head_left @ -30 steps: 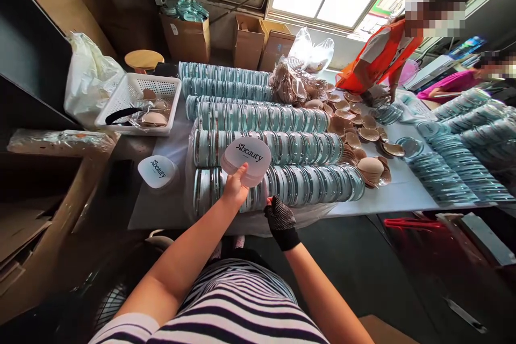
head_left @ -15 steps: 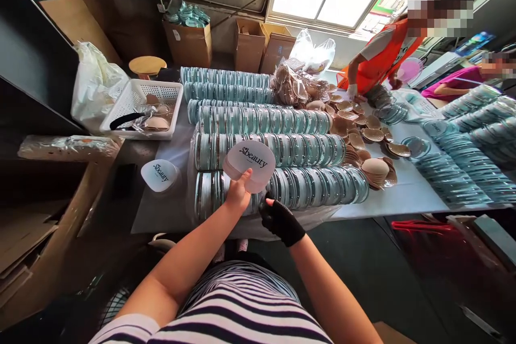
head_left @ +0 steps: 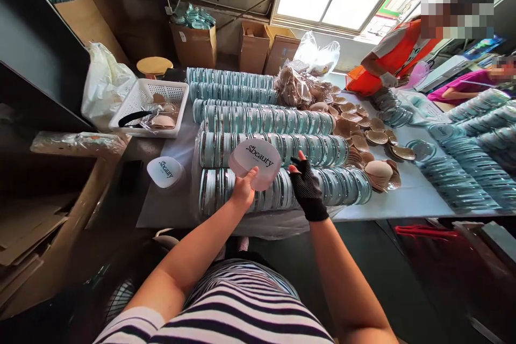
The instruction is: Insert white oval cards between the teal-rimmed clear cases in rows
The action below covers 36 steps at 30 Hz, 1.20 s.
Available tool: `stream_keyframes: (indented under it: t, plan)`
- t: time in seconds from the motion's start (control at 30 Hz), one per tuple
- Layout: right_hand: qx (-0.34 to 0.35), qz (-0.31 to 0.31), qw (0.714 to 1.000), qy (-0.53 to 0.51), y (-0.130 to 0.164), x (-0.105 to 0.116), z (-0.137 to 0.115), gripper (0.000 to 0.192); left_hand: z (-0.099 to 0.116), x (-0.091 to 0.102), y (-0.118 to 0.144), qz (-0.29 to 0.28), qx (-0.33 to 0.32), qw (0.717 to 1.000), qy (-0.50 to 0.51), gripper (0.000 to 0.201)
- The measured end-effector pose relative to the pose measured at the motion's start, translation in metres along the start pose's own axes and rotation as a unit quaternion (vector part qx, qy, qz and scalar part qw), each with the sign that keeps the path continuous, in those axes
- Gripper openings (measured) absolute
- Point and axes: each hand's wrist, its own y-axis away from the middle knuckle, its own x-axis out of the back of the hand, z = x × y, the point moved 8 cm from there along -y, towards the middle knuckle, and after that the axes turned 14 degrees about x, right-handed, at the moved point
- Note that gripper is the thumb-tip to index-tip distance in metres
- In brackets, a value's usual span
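Observation:
My left hand (head_left: pixel 244 189) grips a stack of white rounded cards (head_left: pixel 255 165) printed "beauty", thumb on top, above the front row of clear, rounded glassy discs (head_left: pixel 342 187). Just right of the cards is my right hand (head_left: pixel 307 185), in a black fingerless glove. Its thumb and index finger are apart, with nothing visible between them, over the front rows of discs. Whether it touches a disc I cannot tell. A second pile of the white printed cards (head_left: pixel 165 172) lies at the table's left end.
Several disc rows (head_left: pixel 237 95) stand behind. Brown rounded pieces (head_left: pixel 377 137) are spread at the right. A white basket (head_left: pixel 182 113) with brown pieces stands at the left. Across the table, a person in an orange vest (head_left: pixel 407 56) works; another wears a magenta top (head_left: pixel 463 87).
My right hand has moved up and to the right, away from the card stack, and its fingers have spread. My left hand still holds the cards.

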Motion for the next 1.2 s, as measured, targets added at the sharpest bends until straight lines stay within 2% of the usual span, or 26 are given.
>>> stream_keyframes:
  t: [0.03, 0.1, 0.23, 0.27, 0.33, 0.37, 0.43, 0.5, 0.53, 0.57, 0.67, 0.73, 0.83, 1.03, 1.2]
  plan:
    - [0.032, 0.016, 0.999, 0.036, -0.007, 0.002, -0.008, 0.056, 0.001, 0.0, 0.0, -0.003, -0.009, 1.0, -0.006, 0.062]
    - [0.086, 0.012, 0.991, 0.102, -0.012, -0.005, -0.029, 0.061, 0.003, 0.001, 0.0, -0.002, -0.027, 0.999, -0.02, 0.062]
    - [0.18, 0.02, 0.968, 0.176, -0.001, -0.02, -0.078, 0.049, -0.002, 0.0, 0.007, -0.016, -0.017, 0.998, -0.067, 0.053]
    - [0.175, 0.01, 0.969, 0.173, 0.001, -0.023, -0.084, 0.043, -0.004, 0.001, 0.009, -0.011, -0.008, 0.998, -0.069, 0.05]
    - [0.119, -0.004, 0.982, 0.147, 0.003, -0.022, -0.079, 0.035, -0.004, 0.004, 0.014, 0.012, 0.003, 0.999, -0.049, 0.044]
    - [0.074, 0.01, 0.988, 0.135, 0.006, -0.016, -0.072, 0.036, -0.001, 0.005, 0.016, 0.024, 0.003, 0.999, -0.029, 0.043]
    - [-0.018, 0.082, 0.987, 0.136, 0.022, 0.008, -0.054, 0.041, 0.01, 0.007, 0.018, 0.035, -0.002, 0.999, 0.008, 0.041]
    - [-0.06, 0.126, 0.978, 0.156, 0.051, 0.029, -0.042, 0.048, 0.028, 0.012, 0.016, 0.052, -0.022, 0.998, 0.039, 0.04]
    - [-0.062, 0.11, 0.979, 0.163, 0.069, 0.032, -0.04, 0.051, 0.037, 0.016, 0.014, 0.061, -0.032, 0.996, 0.05, 0.041]
    - [-0.054, 0.065, 0.983, 0.16, 0.086, 0.027, -0.039, 0.053, 0.045, 0.019, 0.012, 0.066, -0.04, 0.995, 0.056, 0.042]
    - [-0.018, -0.134, 0.986, 0.095, 0.134, -0.014, -0.046, 0.053, 0.057, 0.027, 0.005, 0.073, -0.041, 0.994, 0.064, 0.046]
    - [-0.017, -0.214, 0.975, 0.05, 0.154, -0.039, -0.056, 0.053, 0.057, 0.031, 0.002, 0.074, -0.036, 0.995, 0.058, 0.046]
    - [-0.03, -0.242, 0.969, 0.048, 0.155, -0.054, -0.068, 0.058, 0.053, 0.033, 0.002, 0.071, -0.038, 0.996, 0.047, 0.045]
    - [-0.07, -0.234, 0.965, 0.096, 0.143, -0.051, -0.065, 0.054, 0.051, 0.035, 0.001, 0.073, -0.023, 0.995, 0.058, 0.042]
    - [-0.056, -0.241, 0.959, 0.138, 0.106, -0.09, -0.055, 0.046, 0.051, 0.036, -0.002, 0.073, 0.007, 0.993, 0.09, 0.033]
